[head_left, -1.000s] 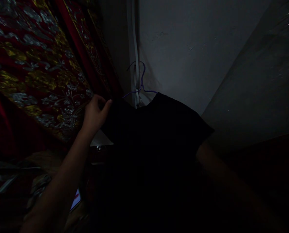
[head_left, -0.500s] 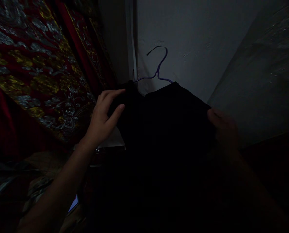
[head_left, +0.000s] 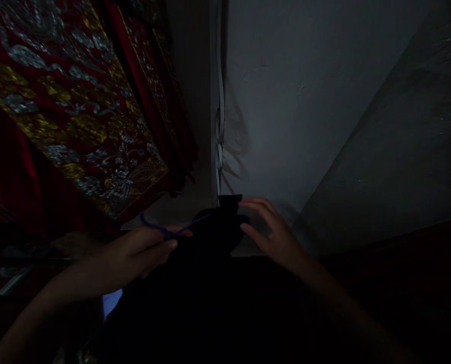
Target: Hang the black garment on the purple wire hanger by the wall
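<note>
A black garment (head_left: 210,283) hangs low in front of me in very dim light. My left hand (head_left: 142,250) is closed around the thin purple wire hanger (head_left: 161,228), whose hook sticks out to the left of my fingers. On the right, my right hand (head_left: 274,230) rests on the garment's upper edge with its fingers spread and slightly curled. Most of the garment melts into shadow below.
Red fabric with gold and silver embroidery (head_left: 70,111) hangs at the upper left. A white cable (head_left: 220,126) runs down the pale wall corner behind the garment. A dark slanted surface (head_left: 400,151) fills the right. A small lit patch (head_left: 111,302) glows at lower left.
The hanger and garment came off the wall and dropped lower. My left hand moved from the garment's shoulder to grip the hanger; my right hand shifted inward to the garment's top.
</note>
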Action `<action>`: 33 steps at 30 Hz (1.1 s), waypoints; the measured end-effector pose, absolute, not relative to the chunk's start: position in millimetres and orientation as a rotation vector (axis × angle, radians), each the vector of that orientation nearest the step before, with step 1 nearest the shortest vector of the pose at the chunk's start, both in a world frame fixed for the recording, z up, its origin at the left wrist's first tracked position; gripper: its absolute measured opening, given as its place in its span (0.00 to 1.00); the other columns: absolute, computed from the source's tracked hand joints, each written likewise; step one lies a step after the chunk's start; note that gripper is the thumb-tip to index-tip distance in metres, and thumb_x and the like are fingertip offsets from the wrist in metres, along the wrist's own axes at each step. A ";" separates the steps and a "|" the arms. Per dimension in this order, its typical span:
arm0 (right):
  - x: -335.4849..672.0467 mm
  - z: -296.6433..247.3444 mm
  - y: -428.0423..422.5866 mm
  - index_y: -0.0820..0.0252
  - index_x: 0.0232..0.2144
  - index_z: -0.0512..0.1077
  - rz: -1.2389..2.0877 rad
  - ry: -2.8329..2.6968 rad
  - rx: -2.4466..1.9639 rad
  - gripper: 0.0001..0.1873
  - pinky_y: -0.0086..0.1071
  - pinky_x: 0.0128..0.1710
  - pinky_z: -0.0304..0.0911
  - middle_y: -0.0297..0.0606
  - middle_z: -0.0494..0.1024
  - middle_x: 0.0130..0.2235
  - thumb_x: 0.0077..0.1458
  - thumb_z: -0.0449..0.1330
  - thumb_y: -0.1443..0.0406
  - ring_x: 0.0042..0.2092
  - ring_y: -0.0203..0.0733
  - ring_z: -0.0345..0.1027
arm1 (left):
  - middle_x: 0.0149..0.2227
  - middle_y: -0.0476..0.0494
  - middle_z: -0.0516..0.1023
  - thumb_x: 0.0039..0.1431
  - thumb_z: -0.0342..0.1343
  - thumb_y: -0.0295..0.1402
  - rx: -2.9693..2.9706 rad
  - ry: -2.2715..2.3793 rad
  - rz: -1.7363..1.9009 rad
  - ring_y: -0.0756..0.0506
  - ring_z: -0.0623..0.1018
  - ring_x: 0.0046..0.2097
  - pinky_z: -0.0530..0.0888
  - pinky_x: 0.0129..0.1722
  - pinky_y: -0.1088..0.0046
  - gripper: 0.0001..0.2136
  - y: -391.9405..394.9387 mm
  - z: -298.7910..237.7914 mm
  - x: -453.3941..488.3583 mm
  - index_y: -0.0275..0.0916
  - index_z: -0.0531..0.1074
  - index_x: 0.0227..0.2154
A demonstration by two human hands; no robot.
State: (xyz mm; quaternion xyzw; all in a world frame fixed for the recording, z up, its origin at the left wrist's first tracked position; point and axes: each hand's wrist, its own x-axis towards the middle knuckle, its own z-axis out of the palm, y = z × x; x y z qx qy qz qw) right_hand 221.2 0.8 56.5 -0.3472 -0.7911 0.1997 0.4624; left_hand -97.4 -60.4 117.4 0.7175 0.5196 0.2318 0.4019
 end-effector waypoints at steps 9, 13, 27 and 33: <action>222.5 51.6 39.8 0.59 0.25 0.74 1.234 -1.317 -0.959 0.27 0.31 0.26 0.64 0.35 0.74 0.25 0.49 0.67 0.41 0.26 0.38 0.68 | 0.34 0.47 0.81 0.63 0.59 0.43 2.157 1.585 1.345 0.45 0.79 0.34 0.74 0.35 0.72 0.12 -18.4 132.8 -101.3 0.41 0.77 0.42; 227.2 94.6 69.2 0.58 0.26 0.73 1.092 -1.112 -0.846 0.27 0.32 0.27 0.68 0.34 0.75 0.24 0.43 0.72 0.42 0.28 0.42 0.73 | 0.44 0.43 0.78 0.63 0.60 0.35 2.277 1.652 1.986 0.43 0.78 0.46 0.73 0.48 0.66 0.11 -10.3 126.4 -88.2 0.41 0.75 0.47; 253.6 106.9 101.8 0.59 0.31 0.73 0.835 -1.055 -0.788 0.27 0.41 0.40 0.75 0.41 0.80 0.32 0.49 0.67 0.41 0.44 0.51 0.78 | 0.38 0.45 0.76 0.65 0.59 0.39 2.251 1.456 1.464 0.44 0.78 0.41 0.74 0.42 0.67 0.09 -4.5 37.3 -21.1 0.41 0.68 0.41; 248.7 126.4 115.4 0.57 0.32 0.74 0.724 -1.117 -0.724 0.26 0.42 0.44 0.74 0.42 0.80 0.35 0.52 0.64 0.40 0.50 0.52 0.76 | 0.37 0.44 0.77 0.57 0.64 0.47 1.840 1.622 1.607 0.42 0.79 0.38 0.75 0.37 0.66 0.19 8.5 41.6 -2.3 0.41 0.67 0.42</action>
